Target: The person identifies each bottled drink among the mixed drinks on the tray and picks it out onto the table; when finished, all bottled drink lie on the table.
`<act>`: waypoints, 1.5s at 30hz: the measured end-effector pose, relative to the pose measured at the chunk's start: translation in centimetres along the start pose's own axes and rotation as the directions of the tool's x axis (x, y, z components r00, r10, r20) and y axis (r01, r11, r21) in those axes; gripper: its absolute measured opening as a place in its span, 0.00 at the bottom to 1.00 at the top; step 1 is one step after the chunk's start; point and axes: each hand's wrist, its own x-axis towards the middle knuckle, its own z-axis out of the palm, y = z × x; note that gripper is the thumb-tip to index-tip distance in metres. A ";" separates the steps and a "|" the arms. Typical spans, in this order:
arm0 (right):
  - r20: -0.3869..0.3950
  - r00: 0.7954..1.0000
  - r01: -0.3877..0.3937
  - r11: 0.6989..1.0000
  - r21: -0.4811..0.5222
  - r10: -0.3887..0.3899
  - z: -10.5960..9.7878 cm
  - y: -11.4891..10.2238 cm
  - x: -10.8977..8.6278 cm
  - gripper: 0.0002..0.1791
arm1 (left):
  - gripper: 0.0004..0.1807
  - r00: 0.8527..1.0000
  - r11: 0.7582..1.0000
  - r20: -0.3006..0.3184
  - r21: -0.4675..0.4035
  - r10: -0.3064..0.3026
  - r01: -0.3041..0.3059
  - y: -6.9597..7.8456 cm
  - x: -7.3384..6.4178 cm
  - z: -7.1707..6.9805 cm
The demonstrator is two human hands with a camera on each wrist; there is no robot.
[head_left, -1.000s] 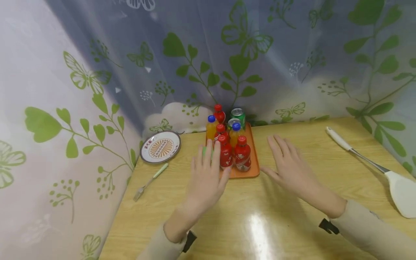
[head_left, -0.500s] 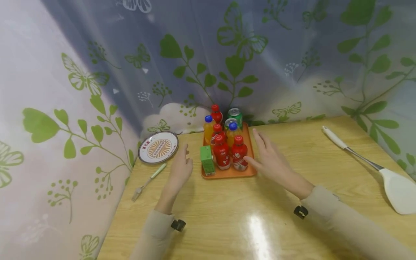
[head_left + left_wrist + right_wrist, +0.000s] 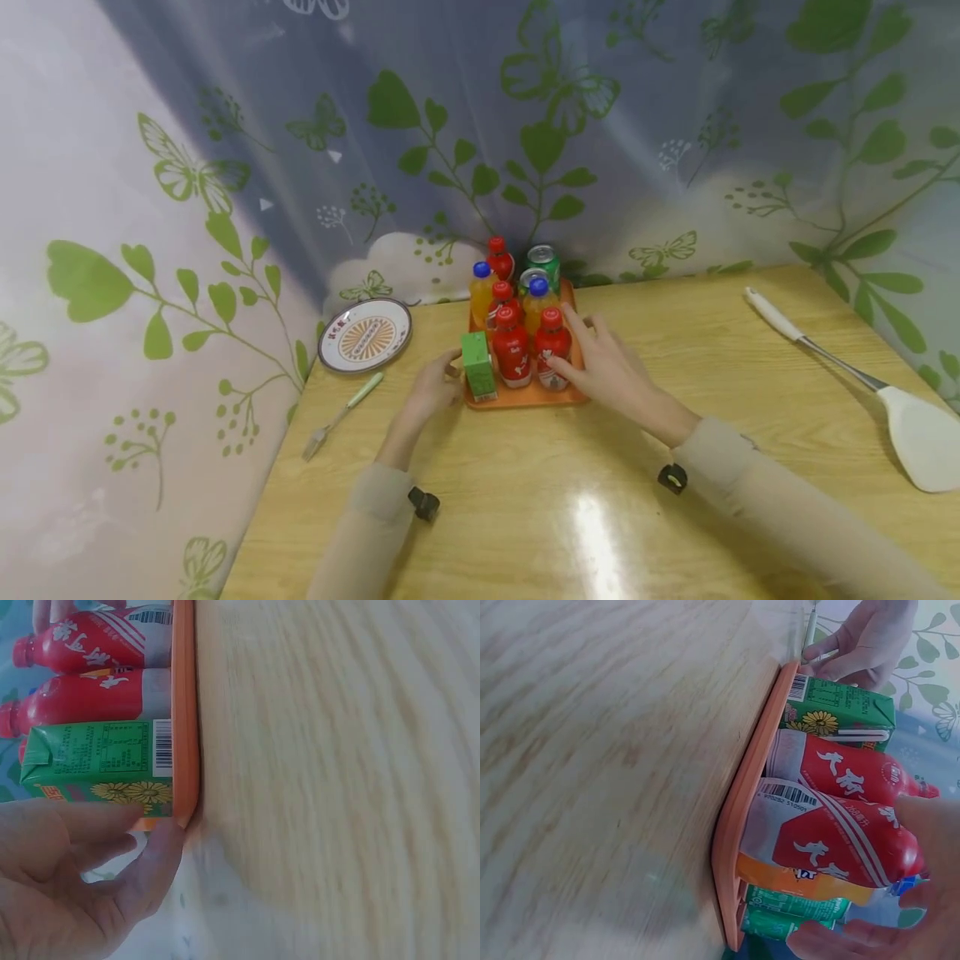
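An orange tray (image 3: 528,402) carries several drinks. At its front left corner stands a green juice carton (image 3: 478,367). My left hand (image 3: 433,385) is beside it, its thumb and index fingertips right at the tray's corner and the carton's base in the left wrist view; I cannot tell whether they grip. My right hand (image 3: 611,375) is at the tray's right side, thumb overlapping the front right red bottle (image 3: 552,354), other fingers extended beyond it. Another red bottle (image 3: 513,354) stands between that bottle and the carton. In the right wrist view the fingers (image 3: 832,941) are near green cans (image 3: 795,904).
Behind the front bottles are orange-drink bottles with blue caps (image 3: 538,287), more red bottles and a green can (image 3: 546,262). A plate (image 3: 366,335) and a fork (image 3: 341,417) lie to the left. A white spatula (image 3: 926,437) lies to the right. Patterned curtain (image 3: 450,125) hangs behind.
My left hand moved off from in front of the tray to the left, then came in to the tray's left corner beside the carton. My right hand moved left toward the right-hand bottles.
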 end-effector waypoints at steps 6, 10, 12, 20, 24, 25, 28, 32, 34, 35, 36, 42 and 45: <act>0.009 1.000 -0.009 1.000 0.020 0.009 0.4 0.1 0.5 0.47 | 0.40 0.998 0.996 0.022 -0.073 -0.057 0.058 -0.2 0.2 0.5; 0.009 1.000 -0.022 0.997 0.070 0.022 0.5 0.1 0.6 0.46 | 0.38 0.998 0.994 0.021 -0.082 -0.067 0.068 -0.5 0.4 0.8; 0.003 1.000 -0.019 0.994 0.109 0.019 0.6 0.1 0.6 0.46 | 0.38 0.998 0.994 0.020 -0.082 -0.067 0.069 -0.5 0.4 0.9; -0.035 0.999 0.000 0.951 0.311 0.011 1.2 0.1 0.8 0.41 | 0.37 0.995 0.990 0.056 -0.112 -0.078 0.084 -0.3 0.7 1.2; -0.034 0.999 -0.015 0.915 0.402 0.031 1.4 0.3 0.9 0.39 | 0.36 0.995 0.991 0.058 -0.106 -0.081 0.087 -0.3 0.9 1.3; -0.031 0.999 -0.021 0.906 0.423 0.038 1.4 0.3 1.0 0.39 | 0.36 0.995 0.991 0.056 -0.098 -0.083 0.088 -0.1 0.8 1.2; -0.029 0.998 -0.029 0.877 0.479 0.049 1.4 0.4 1.0 0.38 | 0.36 0.995 0.992 0.060 -0.084 -0.084 0.089 -0.1 1.1 1.3; -0.015 0.998 -0.042 0.835 0.549 0.059 1.2 0.4 0.9 0.37 | 0.38 0.994 0.992 0.066 -0.076 -0.092 0.096 -0.1 1.4 1.4; 0.007 0.998 -0.057 0.811 0.582 0.065 1.0 0.4 0.8 0.37 | 0.39 0.993 0.992 0.069 -0.073 -0.097 0.102 -0.1 1.5 1.4; 0.021 0.997 -0.071 0.799 0.597 0.073 0.9 0.4 0.8 0.37 | 0.39 0.993 0.992 0.070 -0.071 -0.098 0.102 -0.1 1.5 1.4; 0.035 0.997 -0.081 0.787 0.612 0.076 0.8 0.3 0.8 0.38 | 0.39 0.993 0.992 0.069 -0.069 -0.101 0.105 0.0 1.6 1.4; 0.091 0.991 -0.130 0.714 0.687 0.093 0.0 0.4 0.7 0.40 | 0.39 0.991 0.992 0.080 -0.068 -0.105 0.110 0.1 1.6 1.3; 0.092 0.991 -0.133 0.698 0.703 0.096 -0.5 0.5 0.7 0.40 | 0.39 0.990 0.991 0.087 -0.071 -0.107 0.114 0.0 1.6 1.3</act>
